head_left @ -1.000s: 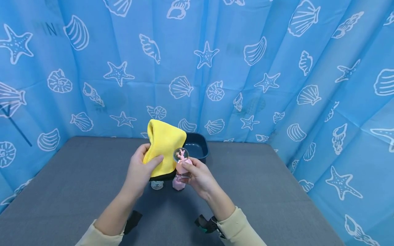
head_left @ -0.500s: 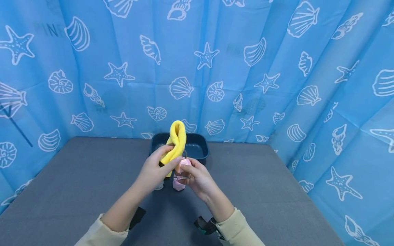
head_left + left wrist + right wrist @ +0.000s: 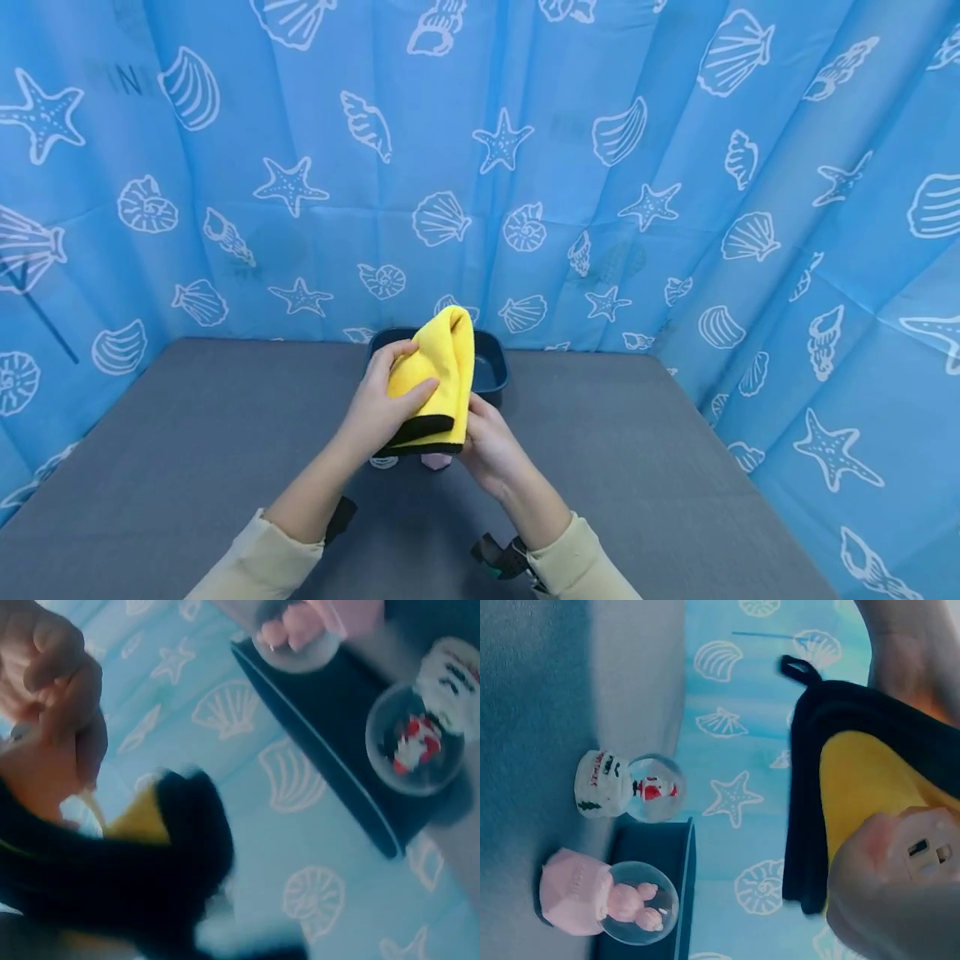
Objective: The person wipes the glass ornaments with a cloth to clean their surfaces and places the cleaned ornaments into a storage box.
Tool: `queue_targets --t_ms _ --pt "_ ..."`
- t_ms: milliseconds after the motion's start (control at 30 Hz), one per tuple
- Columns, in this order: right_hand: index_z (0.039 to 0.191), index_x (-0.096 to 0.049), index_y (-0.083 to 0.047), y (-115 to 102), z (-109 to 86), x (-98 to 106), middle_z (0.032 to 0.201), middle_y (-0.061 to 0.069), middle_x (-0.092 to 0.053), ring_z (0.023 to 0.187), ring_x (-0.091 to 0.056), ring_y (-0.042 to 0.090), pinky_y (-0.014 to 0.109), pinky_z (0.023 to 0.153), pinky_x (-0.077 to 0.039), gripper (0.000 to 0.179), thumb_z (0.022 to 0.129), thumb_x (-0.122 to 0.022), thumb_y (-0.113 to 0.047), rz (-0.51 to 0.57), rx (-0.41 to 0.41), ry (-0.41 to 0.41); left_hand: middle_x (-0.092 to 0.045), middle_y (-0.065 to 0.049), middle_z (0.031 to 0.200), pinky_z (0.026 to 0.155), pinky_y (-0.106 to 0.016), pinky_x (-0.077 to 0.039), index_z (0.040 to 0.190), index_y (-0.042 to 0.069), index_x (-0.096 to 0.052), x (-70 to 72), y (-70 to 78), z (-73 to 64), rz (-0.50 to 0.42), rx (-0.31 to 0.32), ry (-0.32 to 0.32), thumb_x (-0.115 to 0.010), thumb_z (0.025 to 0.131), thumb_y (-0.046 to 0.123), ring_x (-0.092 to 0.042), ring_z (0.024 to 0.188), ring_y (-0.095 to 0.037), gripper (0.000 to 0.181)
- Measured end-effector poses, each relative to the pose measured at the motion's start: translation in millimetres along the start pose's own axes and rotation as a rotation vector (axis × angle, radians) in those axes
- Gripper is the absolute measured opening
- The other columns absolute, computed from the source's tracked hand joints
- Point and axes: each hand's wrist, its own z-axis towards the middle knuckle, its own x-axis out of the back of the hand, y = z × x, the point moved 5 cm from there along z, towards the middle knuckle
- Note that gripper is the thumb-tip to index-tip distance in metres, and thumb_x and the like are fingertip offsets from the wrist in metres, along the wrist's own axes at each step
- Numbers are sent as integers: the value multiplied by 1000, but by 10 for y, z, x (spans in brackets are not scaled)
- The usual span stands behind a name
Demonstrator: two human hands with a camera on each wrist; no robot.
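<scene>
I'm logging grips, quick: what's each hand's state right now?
Left hand: closed, holding the yellow cloth.
Right hand: closed, holding a pink-based snow globe, hidden behind the cloth in the head view.

Cloth [image 3: 438, 362] between left hand [image 3: 381, 408] and right hand [image 3: 491, 446], basin [image 3: 491, 365] behind, two snow globes [image 3: 577, 892] (side by side) on table [image 3: 637, 467].

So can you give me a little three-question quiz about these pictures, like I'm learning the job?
1. In the head view, whose thumb lies on the front of the yellow cloth?
A. The left hand's
B. The right hand's
2. True or false: the cloth is edged in red.
3. How many snow globes stand on the table in the right wrist view?

Key:
1. A.
2. False; the edge is black.
3. Two: one has a pink base, the other a white base.
</scene>
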Motion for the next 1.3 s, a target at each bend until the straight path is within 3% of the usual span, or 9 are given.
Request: queue_targets --t_ms 100,200,333,467,733,900,1033,1167,1300 --pt "128 -48 3 -27 -2 -9 94 3 -52 71 -54 12 26 72 -47 34 98 -52 -13 -85 36 49 -41 -15 127 82 -36 -47 148 14 -22 -75 -71 -15 -170 92 -66 -61 95 29 -46 107 -30 68" --pt "129 -49 4 -48 2 -12 97 6 -53 74 -53 14 26 69 -48 38 91 -55 -3 -194 98 104 -42 -15 124 81 -33 -47 151 17 -14 -146 -129 -18 -285 137 -63 -62 93 31 -47 105 -29 76" --pt "130 -51 3 -64 3 -57 109 11 -57 91 -54 19 31 80 -50 43 88 -60 2 -336 216 134 -45 -14 124 83 -33 -49 149 16 -20 -206 -233 -12 -453 175 30 -67 91 24 -50 105 -28 75" --pt "131 -53 2 -75 -5 -120 123 16 -56 105 -54 24 38 88 -51 45 89 -67 -6 -448 320 134 -47 -14 121 83 -30 -52 143 11 -28 -237 -325 -33 -579 194 163 -68 91 19 -53 103 -24 67" --pt "128 -58 -3 -75 -12 -169 112 10 -56 88 -51 17 28 68 -50 42 86 -65 -6 -644 411 140 -45 -10 120 87 -26 -51 138 8 -33 -268 -378 -76 -781 141 298 -52 101 22 -53 104 -19 44" --pt "124 -60 -3 -70 -16 -148 108 8 -56 86 -51 17 28 67 -50 39 85 -63 -7 -660 412 137 -49 -6 117 88 -26 -51 132 8 -39 -236 -418 -47 -894 215 336 -50 103 33 -57 104 -15 40" --pt "126 -55 0 -67 -22 -101 107 11 -56 85 -50 19 25 69 -48 42 87 -65 -9 -590 343 134 -51 -3 115 90 -24 -50 131 8 -40 -180 -443 -25 -902 288 342 -50 101 41 -58 103 -12 46" --pt "129 -46 5 -96 -39 -36 111 15 -55 88 -50 19 20 73 -47 46 89 -66 -7 -429 299 120 -53 -1 112 90 -24 -50 130 11 -42 -140 -463 -4 -945 399 298 -50 97 50 -59 99 -10 52" --pt "131 -47 6 -205 -74 40 118 18 -56 95 -52 23 20 77 -49 48 88 -67 1 -434 405 119 -54 3 107 90 -22 -48 125 15 -44 -127 -438 -5 -1011 505 181 -49 95 58 -57 97 -7 53"
